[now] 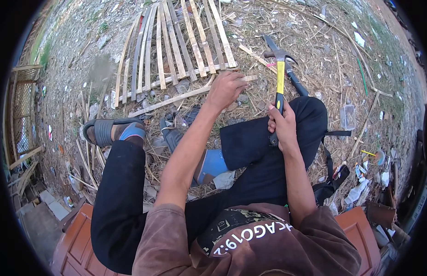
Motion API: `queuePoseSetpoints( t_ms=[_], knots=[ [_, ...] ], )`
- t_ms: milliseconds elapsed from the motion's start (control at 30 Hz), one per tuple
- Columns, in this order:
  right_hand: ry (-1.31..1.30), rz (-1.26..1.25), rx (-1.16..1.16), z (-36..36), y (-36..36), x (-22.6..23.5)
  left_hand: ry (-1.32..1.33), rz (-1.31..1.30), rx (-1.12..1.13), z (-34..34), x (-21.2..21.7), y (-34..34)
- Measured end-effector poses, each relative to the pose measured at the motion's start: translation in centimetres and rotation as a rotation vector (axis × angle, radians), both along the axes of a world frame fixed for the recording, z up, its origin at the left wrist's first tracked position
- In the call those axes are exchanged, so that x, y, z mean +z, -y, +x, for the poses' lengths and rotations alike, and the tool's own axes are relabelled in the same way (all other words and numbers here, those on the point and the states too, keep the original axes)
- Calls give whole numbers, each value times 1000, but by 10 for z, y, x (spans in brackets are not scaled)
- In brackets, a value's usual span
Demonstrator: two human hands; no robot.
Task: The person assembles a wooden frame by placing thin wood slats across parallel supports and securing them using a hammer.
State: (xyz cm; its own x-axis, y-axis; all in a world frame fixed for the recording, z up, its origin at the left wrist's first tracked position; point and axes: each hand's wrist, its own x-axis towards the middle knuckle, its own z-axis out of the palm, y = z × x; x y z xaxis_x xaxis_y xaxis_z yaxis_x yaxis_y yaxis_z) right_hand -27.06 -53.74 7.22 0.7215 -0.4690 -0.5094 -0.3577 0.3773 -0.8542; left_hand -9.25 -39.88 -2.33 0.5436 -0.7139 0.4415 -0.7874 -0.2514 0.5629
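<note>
My right hand (283, 123) grips a claw hammer (280, 76) by its yellow and black handle, with the head pointing away from me above my right knee. My left hand (227, 89) is closed over a thin wooden slat (176, 98) near its right end; the fingertips are partly hidden. Just beyond that hand lies a panel of narrow wooden slats (170, 46), spread like a fan and joined by a cross strip along the near edge. Behind the hammer, a long blade with a black handle (296, 82) rests on the ground.
Dry straw, stones and litter cover the ground. A clear plastic container (348, 117) lies right of my knee, with a black strap (331, 184) nearer me. My sandalled foot (113, 132) is left of the panel. Reddish-brown panelled wood (80, 244) is beneath me, and a lattice (22, 110) stands far left.
</note>
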Motion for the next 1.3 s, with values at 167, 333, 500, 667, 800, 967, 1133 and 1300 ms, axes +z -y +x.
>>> queuePoseSetpoints(
  t_ms=[167, 333, 500, 667, 800, 967, 1133, 1300],
  knots=[
    [64, 84, -71, -2, 5, -4, -89, 12, 68, -4, -13, 31],
    [65, 120, -86, 1, 5, -7, -3, -5, 105, -9, -27, 34],
    [27, 138, -45, 6, 1, -2, -1, 11, 102, -9, -17, 29],
    [22, 136, -55, 5, 4, -6, 1, -27, 151, -4, 7, 22],
    [36, 157, -49, 8, 2, -5, -90, 17, 147, 10, -3, -8],
    [25, 143, -43, 9, 3, -2, -77, -42, 106, 20, -8, -18],
    [14, 142, -36, 9, 4, -1, -81, -52, 121, 21, -8, -16],
    [-24, 150, -24, 11, 2, -2, -105, -37, 133, 24, -7, -18]
  ],
)
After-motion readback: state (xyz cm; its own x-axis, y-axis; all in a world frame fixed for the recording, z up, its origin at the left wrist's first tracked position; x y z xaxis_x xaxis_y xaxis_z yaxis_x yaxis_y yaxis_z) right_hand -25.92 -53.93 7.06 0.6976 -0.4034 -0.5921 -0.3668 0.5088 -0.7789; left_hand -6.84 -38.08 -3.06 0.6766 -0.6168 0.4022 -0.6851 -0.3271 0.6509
